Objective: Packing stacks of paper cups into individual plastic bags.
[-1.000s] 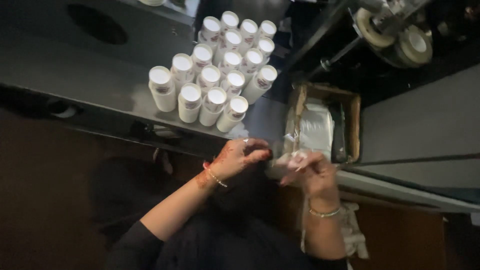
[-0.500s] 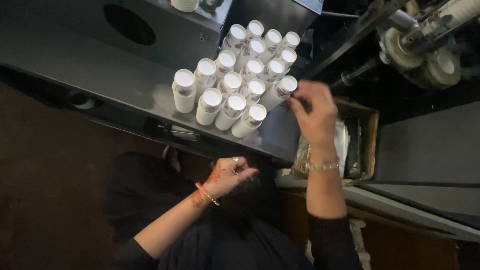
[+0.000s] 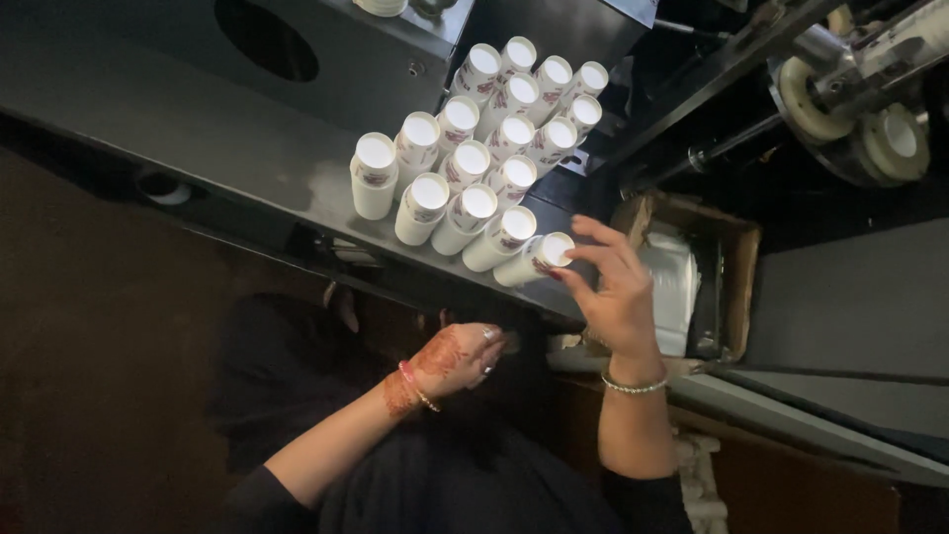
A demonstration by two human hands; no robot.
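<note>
My right hand (image 3: pixel 613 297) is now up at the desk (image 3: pixel 198 129), fingers spread loosely, tips touching the rim of the nearest cup (image 3: pixel 536 257). Half a second ago it was higher, over the front row; a second ago both hands met down by the box (image 3: pixel 712 277). My left hand (image 3: pixel 457 358) has dropped back towards my lap, curled narrow, and I cannot tell whether it holds anything. The desk carries the cluster of white cups (image 3: pixel 484 148), upright in tight rows; the touched cup stands at the cluster's near right corner, beside the box.
</note>
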